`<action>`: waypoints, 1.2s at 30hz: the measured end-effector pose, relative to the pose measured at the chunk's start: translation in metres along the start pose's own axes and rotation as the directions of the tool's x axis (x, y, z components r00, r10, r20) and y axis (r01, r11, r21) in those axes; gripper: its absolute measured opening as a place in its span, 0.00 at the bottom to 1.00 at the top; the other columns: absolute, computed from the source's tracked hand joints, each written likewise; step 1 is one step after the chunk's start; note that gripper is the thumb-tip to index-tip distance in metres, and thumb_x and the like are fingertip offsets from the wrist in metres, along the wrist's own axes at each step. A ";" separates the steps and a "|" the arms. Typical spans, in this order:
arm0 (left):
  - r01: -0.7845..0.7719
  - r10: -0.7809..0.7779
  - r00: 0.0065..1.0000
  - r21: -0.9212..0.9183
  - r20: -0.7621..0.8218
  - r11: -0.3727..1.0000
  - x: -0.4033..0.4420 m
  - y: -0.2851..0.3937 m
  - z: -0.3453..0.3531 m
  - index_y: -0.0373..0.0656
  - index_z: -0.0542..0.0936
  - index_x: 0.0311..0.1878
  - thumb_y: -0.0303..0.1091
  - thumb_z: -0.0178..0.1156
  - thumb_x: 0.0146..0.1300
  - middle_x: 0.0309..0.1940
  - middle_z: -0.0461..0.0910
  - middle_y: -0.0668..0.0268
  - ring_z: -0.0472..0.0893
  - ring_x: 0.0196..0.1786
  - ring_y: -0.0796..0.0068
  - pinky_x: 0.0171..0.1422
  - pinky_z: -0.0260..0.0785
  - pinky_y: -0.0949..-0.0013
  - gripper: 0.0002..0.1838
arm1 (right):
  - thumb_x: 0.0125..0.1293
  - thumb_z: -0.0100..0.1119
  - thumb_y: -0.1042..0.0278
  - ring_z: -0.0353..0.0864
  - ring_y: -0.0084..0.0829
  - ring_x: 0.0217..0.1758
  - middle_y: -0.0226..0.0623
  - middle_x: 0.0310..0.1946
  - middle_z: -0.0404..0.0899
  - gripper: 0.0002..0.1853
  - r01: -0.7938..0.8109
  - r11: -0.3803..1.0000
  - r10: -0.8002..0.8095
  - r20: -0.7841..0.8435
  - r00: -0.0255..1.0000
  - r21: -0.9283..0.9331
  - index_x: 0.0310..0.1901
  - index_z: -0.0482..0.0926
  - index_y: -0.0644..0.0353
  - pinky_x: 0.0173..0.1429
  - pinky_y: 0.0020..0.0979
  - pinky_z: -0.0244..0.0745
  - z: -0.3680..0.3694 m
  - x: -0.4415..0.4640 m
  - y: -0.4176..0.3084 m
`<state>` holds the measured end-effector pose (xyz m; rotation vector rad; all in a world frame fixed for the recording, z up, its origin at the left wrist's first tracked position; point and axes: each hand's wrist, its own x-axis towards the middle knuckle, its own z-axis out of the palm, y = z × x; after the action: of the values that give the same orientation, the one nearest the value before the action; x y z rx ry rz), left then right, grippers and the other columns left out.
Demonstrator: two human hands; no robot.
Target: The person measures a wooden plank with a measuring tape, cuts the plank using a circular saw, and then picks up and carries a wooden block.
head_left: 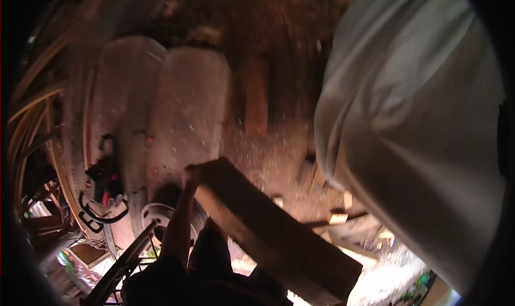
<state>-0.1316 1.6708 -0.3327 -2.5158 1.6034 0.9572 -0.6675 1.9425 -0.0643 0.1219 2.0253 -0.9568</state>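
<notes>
My left hand (193, 174) is closed on the upper left end of a thick wooden beam (279, 231). The beam slants down to the right, across the front of my body, with a dark broad face and a lighter, rough edge. My right hand cannot be made out; the beam and deep shadow cover the area by my body. Left of my forearm is a round metal wheel rim (155, 215).
A red and black power tool (104, 185) with a curved handle lies at the left, beside long pale slabs (188, 102). Curved wood strips (37, 99) line the left edge. A large grey cloth (407, 123) hangs at the right. Small wood blocks (338, 218) lie beyond the beam.
</notes>
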 end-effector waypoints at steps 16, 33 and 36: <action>0.177 -0.667 0.618 -0.752 -0.417 0.635 -0.060 -0.071 -0.351 0.33 0.82 0.39 0.42 0.63 0.48 0.38 0.83 0.51 0.81 0.43 0.60 0.50 0.68 0.63 0.21 | 0.69 0.41 0.38 0.78 0.31 0.43 0.38 0.42 0.80 0.33 0.338 0.941 -0.291 0.551 0.782 0.017 0.52 0.76 0.64 0.51 0.33 0.74 0.226 -0.051 -0.290; -0.245 -0.992 0.120 -0.967 0.044 -0.073 -0.027 0.204 -0.345 0.17 0.74 0.49 0.52 0.60 0.57 0.46 0.78 0.53 0.78 0.44 0.62 0.53 0.70 0.61 0.37 | 0.68 0.46 0.39 0.76 0.26 0.40 0.33 0.40 0.77 0.28 0.430 0.903 -0.158 0.923 0.351 -0.009 0.48 0.78 0.60 0.45 0.30 0.74 0.561 -0.049 -0.722; -0.335 -0.989 0.125 -0.935 0.077 -0.115 0.007 0.240 -0.368 0.17 0.73 0.49 0.52 0.58 0.59 0.45 0.78 0.53 0.78 0.43 0.63 0.51 0.70 0.61 0.36 | 0.68 0.48 0.40 0.76 0.27 0.38 0.32 0.38 0.76 0.26 0.390 0.921 -0.133 0.935 0.329 -0.007 0.46 0.77 0.58 0.44 0.30 0.74 0.592 -0.043 -0.778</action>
<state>-0.1490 1.4331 0.0366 -4.1751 -1.8231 0.1377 -0.5667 1.0139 0.2272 -0.7788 1.0226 -0.6864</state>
